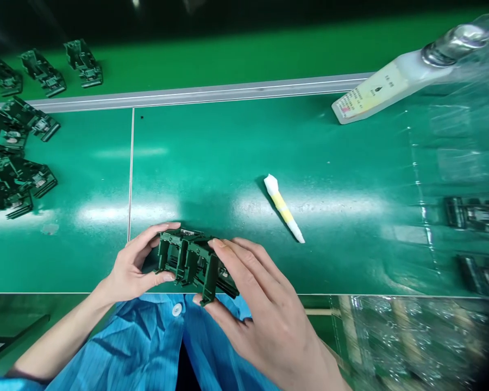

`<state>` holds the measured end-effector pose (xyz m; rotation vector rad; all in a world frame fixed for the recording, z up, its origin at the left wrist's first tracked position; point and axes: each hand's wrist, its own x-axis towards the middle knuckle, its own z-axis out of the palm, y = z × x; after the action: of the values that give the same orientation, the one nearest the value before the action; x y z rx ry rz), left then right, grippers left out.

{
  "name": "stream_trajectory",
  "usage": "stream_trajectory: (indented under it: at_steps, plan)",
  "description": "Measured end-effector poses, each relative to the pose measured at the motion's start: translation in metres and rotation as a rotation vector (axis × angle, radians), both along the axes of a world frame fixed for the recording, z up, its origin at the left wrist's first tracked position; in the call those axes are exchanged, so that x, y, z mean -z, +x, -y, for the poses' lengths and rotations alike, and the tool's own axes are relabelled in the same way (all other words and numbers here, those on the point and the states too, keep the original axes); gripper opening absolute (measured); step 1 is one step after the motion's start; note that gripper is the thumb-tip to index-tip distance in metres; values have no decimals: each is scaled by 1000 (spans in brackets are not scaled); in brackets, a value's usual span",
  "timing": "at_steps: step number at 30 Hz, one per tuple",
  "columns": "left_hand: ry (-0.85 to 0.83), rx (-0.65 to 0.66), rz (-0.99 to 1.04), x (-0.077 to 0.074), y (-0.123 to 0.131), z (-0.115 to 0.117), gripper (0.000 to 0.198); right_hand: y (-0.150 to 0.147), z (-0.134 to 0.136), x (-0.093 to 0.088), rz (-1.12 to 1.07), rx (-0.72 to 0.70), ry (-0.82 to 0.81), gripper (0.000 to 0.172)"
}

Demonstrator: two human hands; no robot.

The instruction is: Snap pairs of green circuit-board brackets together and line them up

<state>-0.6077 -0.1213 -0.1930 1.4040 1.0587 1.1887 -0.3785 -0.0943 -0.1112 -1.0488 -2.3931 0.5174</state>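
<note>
My left hand (132, 266) and right hand (264, 309) grip the dark green plastic housing (191, 260), fingers clenched, over the near edge of the green bench mat (228, 163).

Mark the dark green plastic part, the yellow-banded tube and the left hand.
dark green plastic part (187, 260): head view, on its middle.
yellow-banded tube (281, 209): head view, on the yellow band.
left hand (126, 271): head view, on its back.

A cluster of plastic housings (12, 152) lies at the left of the worktop (212, 146) — a further row (44, 68) sits behind a metal rail (187, 93). A small tube (283, 209) lies beyond and right of the housing (191, 263) between the left hand (128, 269) and right hand (264, 320); a bottle (391, 81) lies at the rail's right end, clear plastic film (444, 163) to its right.
</note>
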Motion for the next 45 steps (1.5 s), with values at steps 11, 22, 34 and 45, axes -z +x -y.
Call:
stream_trajectory:
  at_steps: [11, 22, 34, 45]
  plan:
    - [498, -92, -688, -45, -3, -3, 80, 0, 1, 62, -630, -30, -474, 61]
    - [528, -77, -752, -63, 4, 6, 78, -6, 10, 77, -694, -2, -652, 61]
    - [380, -61, -570, -52, -3, 16, 80, -6, 8, 68, -753, -72, -557, 60]
    - [321, -33, -551, -41, -7, 14, 81, -5, 10, 61, -705, -61, -394, 68]
